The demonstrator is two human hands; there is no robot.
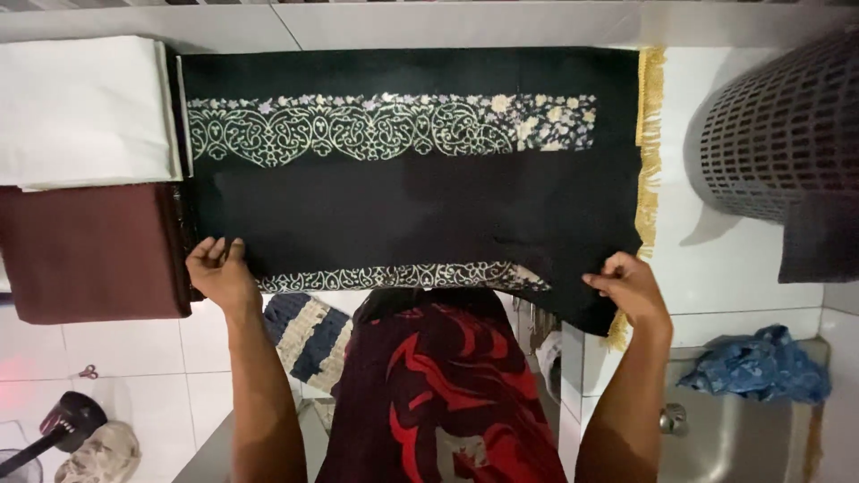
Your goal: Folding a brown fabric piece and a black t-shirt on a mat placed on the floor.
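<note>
Folded white cloth (pixel 85 107) and maroon cloth (pixel 89 250) at left, left hand (pixel 219 273) fingers closed on near edge of black patterned fabric (pixel 412 201) spread flat on white bench (pixel 734 259), right hand (pixel 631 286) fingers pinching its near right corner, grey perforated basket (pixel 778 134) far right.

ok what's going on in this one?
A person stands at a white counter with a black patterned cloth spread flat across it. The left hand and the right hand each pinch the cloth's near edge at its corners. A folded white cloth and a folded maroon cloth lie stacked to the left. A grey perforated basket sits at the right, above a sink holding a blue rag.
</note>
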